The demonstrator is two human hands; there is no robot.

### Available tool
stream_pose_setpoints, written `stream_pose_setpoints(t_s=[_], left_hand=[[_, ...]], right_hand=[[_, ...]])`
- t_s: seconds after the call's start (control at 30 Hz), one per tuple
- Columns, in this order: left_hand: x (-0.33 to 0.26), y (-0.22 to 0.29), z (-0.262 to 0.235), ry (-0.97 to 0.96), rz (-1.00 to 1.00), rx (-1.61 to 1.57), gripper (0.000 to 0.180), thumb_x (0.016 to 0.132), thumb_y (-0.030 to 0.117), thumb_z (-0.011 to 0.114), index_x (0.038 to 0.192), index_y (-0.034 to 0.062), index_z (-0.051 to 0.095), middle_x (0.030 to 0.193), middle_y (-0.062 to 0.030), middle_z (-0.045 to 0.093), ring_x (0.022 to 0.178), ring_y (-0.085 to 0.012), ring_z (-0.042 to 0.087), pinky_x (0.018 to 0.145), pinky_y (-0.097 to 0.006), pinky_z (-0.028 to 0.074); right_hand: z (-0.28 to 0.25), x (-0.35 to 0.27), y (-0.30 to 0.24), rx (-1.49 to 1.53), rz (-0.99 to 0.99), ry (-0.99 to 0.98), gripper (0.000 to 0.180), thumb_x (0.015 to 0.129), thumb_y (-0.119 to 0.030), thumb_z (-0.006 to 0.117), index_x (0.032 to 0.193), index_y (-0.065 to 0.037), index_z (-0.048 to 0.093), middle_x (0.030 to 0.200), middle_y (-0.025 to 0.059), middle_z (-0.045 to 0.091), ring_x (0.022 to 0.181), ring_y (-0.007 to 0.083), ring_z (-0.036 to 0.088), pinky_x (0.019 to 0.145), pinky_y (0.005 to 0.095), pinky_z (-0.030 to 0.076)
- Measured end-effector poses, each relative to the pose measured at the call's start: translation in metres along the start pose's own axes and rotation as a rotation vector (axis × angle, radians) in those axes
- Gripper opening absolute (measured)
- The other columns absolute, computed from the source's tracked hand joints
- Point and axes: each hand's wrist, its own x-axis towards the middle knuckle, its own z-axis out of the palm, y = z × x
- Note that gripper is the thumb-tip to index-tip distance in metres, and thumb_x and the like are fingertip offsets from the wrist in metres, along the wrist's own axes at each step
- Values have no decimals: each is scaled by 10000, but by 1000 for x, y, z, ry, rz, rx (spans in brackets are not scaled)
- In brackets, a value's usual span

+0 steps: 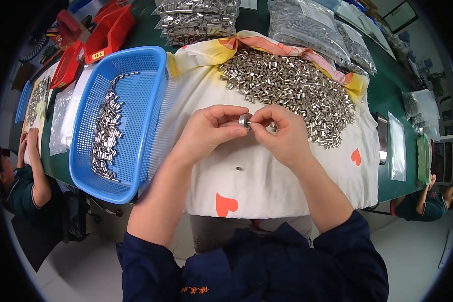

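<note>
Left fingers [230, 132] pinch a round metal disc [243, 121], apparently to steady it, while right fingers [259, 132], drawn nearly together, hold a small metal piece [249, 122] at its face.

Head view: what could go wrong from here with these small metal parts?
The round metal part, pinched in the left hand, might slip. The right hand is close to the loose heap of metal pieces and could scatter some. The lone metal piece lies apart from that heap on the cloth and might be overlooked.
</note>
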Motion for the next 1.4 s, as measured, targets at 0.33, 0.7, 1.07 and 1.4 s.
stream_pose_setpoints(t_s=[0.33, 0.7, 1.07, 1.4], left_hand=[[-5, 7, 3, -44, 3, 139, 358, 746, 10, 665, 1087, -24, 562, 936, -54, 624, 832, -81, 585, 747, -209, 477], [-9, 12, 4, -187, -128, 115, 358, 725, -53, 622, 1072, -9, 549, 968, -65, 618, 839, -100, 593, 743, -210, 477], [-4, 10, 7, -153, -116, 96, 351, 740, -48, 617, 1080, 3, 545, 990, -52, 612, 846, -84, 585, 747, -209, 477], [-3, 7, 2, -100, -56, 81, 346, 752, -35, 612, 1088, -1, 539, 985, -62, 612, 855, -117, 591, 767, -229, 478]], right_hand=[[-12, 1, -4, 32, -11, -120, 108, 705, -76, 656, 781, -26, 597, 734, 36, 611, 643, 118, 558, 616, 248, 454], [-42, 11, 6, -447, -3, -32, 113, 733, -123, 597, 789, -27, 615, 741, 122, 600, 707, 273, 567, 648, 361, 449], [-11, 7, 29, -813, -243, 15, 39, 722, -111, 611, 750, -93, 632, 797, 45, 559, 828, 230, 519, 737, 347, 409], [-14, 6, 9, -501, -70, 44, 50, 748, -73, 582, 772, -46, 617, 802, 71, 579, 801, 223, 552, 715, 342, 438]])
